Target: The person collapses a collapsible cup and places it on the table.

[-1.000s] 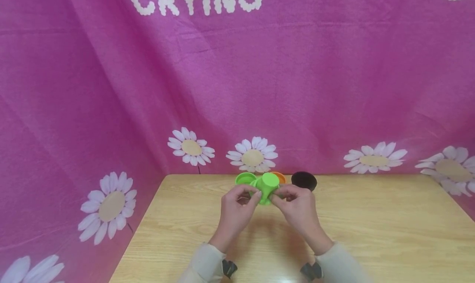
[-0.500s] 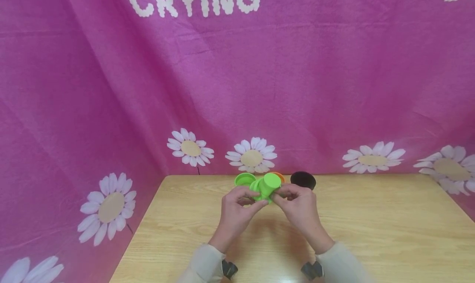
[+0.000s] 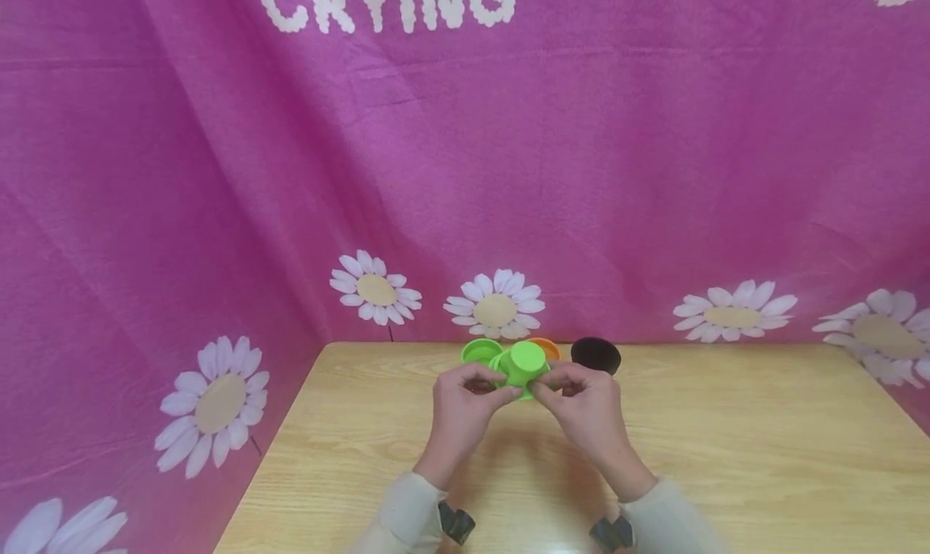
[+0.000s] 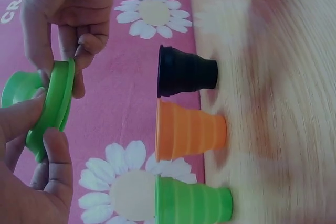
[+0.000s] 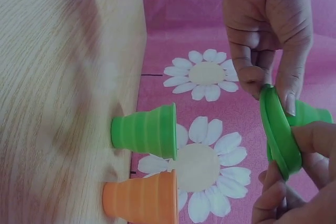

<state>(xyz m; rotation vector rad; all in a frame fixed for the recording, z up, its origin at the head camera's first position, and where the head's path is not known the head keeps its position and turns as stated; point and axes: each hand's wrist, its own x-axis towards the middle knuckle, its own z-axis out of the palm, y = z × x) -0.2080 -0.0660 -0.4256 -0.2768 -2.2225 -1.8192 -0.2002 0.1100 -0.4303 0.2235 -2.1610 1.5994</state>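
Between my two hands, above the table, is a lime-green collapsible cup (image 3: 526, 363) with its base turned up. My left hand (image 3: 463, 409) pinches its wide rim from the left, and my right hand (image 3: 587, 400) pinches the rim from the right. In the left wrist view the cup's wide end looks like a folded ring (image 4: 55, 100), with the narrower part standing out beyond it. Both thumbs press near the fold, as the right wrist view also shows around the green rim (image 5: 281, 132).
Behind the hands, along the table's (image 3: 726, 457) back edge, stand a second green cup (image 4: 194, 200), an orange cup (image 4: 191, 132) and a black cup (image 4: 186, 72), all upright with ribbed walls. A pink cloth (image 3: 617, 174) with daisies hangs behind and at the left.
The held cup leaned right half a second ago; now it points more straight up and looks shorter. My left thumb has slid lower, toward the right thumb. The standing cups have not moved.
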